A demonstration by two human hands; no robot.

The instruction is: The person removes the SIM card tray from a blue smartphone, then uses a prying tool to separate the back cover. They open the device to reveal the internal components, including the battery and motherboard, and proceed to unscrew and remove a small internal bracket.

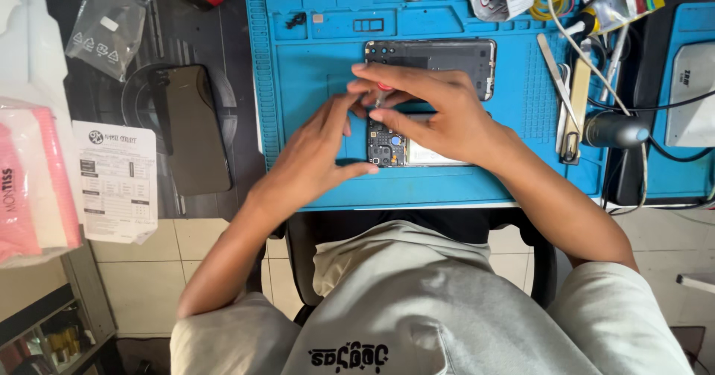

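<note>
Both hands meet over an opened phone (387, 145) lying on the blue mat (313, 70) on the counter. The right hand (439, 114) pinches a thin red-tipped tool (383, 90), its fingers (395, 73) curled close around it above the phone's board. The left hand (316, 151) rests loosely open, fingertips (350, 107) touching the phone's left edge. A back cover (439, 55) lies just beyond.

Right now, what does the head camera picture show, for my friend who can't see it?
Two hands, left hand and right hand, work on an opened phone on a blue mat. A dark phone lies left.
</note>
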